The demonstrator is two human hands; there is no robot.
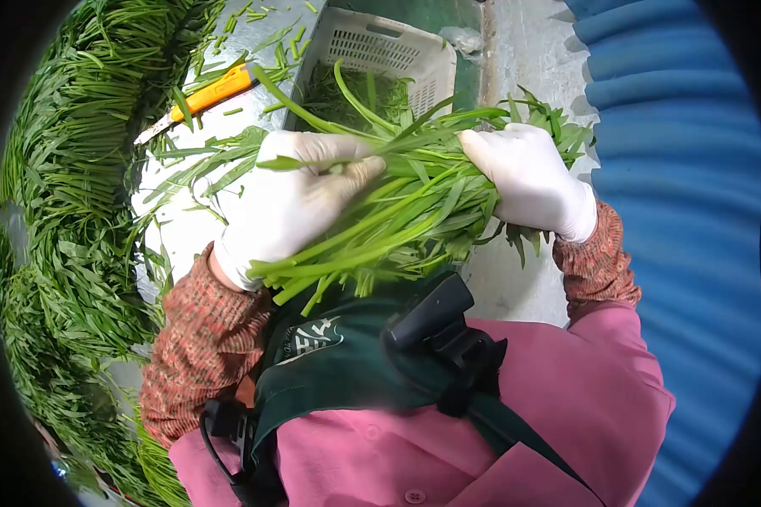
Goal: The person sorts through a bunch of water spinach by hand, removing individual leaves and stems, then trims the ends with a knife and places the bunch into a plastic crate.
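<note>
A loose bunch of water spinach (397, 237), long green stems with narrow leaves, is held up in front of my chest. My right hand (528, 177), in a white glove, wraps around the leafy part, with the thumb on top. The cut stem ends fan out to the lower left. My left hand (304, 186), also white-gloved, pinches a leafy piece at the bunch's left side between thumb and fingers. A leaf tip sticks out past those fingers, which look slightly blurred. An orange utility knife (216, 91) lies beyond my left hand, its blade pointing left.
Thick rows of the same greens (76, 211) are piled along the left. Loose leaves and cut stem bits lie on the metal tabletop (266, 29). Ahead stands a white plastic crate (435, 72) with green scraps inside. Blue corrugated sheeting (676, 169) runs along the right.
</note>
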